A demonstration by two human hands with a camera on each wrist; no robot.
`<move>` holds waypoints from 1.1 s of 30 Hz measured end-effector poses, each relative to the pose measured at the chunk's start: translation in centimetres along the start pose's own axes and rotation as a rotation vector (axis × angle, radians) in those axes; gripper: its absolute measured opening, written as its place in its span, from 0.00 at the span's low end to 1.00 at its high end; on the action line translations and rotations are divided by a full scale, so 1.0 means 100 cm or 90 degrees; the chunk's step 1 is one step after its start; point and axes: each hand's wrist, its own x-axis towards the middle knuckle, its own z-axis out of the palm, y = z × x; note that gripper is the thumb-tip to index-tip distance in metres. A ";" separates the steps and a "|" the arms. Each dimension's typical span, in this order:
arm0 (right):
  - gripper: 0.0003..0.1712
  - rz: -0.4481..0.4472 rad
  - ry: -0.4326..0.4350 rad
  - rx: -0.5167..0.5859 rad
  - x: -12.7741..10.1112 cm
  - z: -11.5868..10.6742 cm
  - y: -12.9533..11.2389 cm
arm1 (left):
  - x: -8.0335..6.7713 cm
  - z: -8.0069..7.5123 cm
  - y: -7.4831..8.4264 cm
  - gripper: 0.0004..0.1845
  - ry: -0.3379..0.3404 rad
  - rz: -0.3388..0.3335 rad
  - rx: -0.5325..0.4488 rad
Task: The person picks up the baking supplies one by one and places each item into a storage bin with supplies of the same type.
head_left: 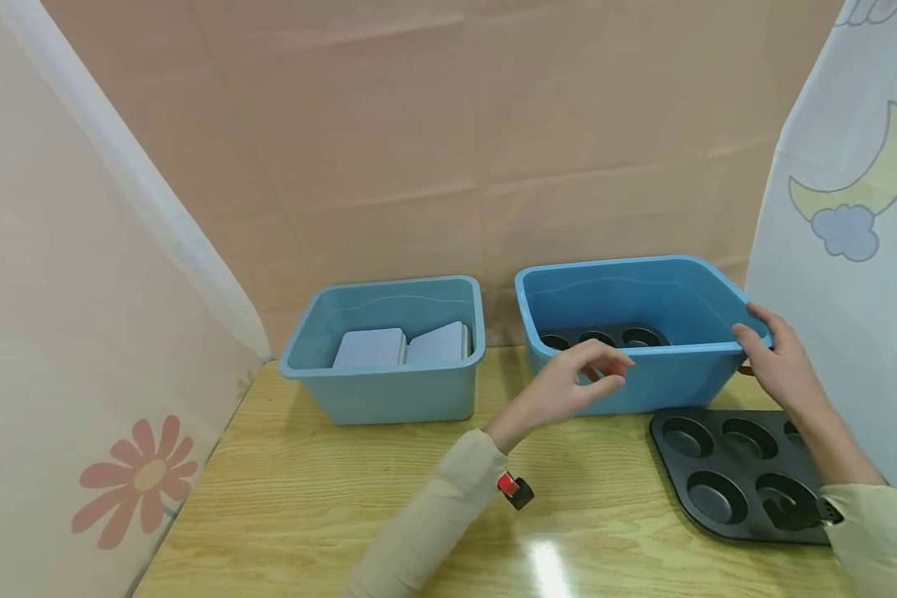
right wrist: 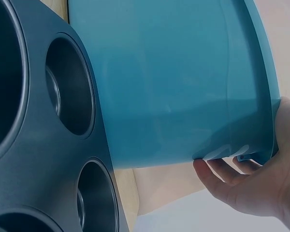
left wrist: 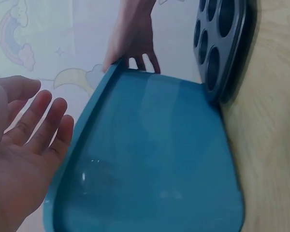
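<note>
My right hand (head_left: 781, 365) curls its fingers (right wrist: 217, 171) under the rim at the far right corner of the blue tub (head_left: 643, 386), centre right of the frame. My left hand (head_left: 568, 384) hovers open by the tub's front rim, holding nothing. The tub stands on the worktop (head_left: 344, 498), a muffin tray (head_left: 605, 336) inside it and a second tray (head_left: 740, 473) just in front. Judgement: stiff, smooth plastic, light but slippery; best taken under the rim, both sides.
</note>
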 end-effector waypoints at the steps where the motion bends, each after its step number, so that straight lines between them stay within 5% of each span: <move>1: 0.37 0.000 0.001 0.001 0.000 0.000 0.000 | -0.001 0.002 0.002 0.13 -0.004 -0.005 -0.001; 7: 0.37 0.002 0.005 -0.003 0.000 0.000 0.001 | -0.008 0.019 0.000 0.14 -0.030 -0.040 -0.020; 15: 0.37 0.015 0.007 0.002 -0.001 0.000 0.001 | -0.009 0.051 -0.028 0.13 -0.048 -0.130 -0.055; 24: 0.38 0.015 0.000 -0.002 0.000 -0.001 0.002 | -0.009 0.077 -0.048 0.14 -0.051 -0.204 -0.226; 33: 0.37 0.006 0.003 0.003 0.000 -0.001 0.003 | -0.004 0.095 -0.058 0.16 -0.054 -0.253 -0.218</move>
